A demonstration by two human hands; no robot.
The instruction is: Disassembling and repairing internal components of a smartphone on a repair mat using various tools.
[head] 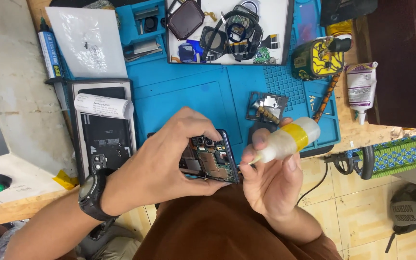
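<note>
My left hand (162, 159) grips an opened smartphone (211, 161) with its back cover off, so the circuit board and camera modules show. It is held over the front edge of a blue work mat (193, 96). My right hand (270, 180) is shut on a small translucent squeeze bottle with a yellow band (290, 139). The bottle's thin nozzle points left and touches the phone's right edge. A black watch (92, 195) sits on my left wrist.
A dark phone back panel with a paper label (103, 123) lies on the mat's left. A white tray of phone parts (227, 29) is at the back. A metal bracket (266, 108), a yellow and black tool (318, 58), a white tube (360, 89) and a syringe (51, 53) lie around.
</note>
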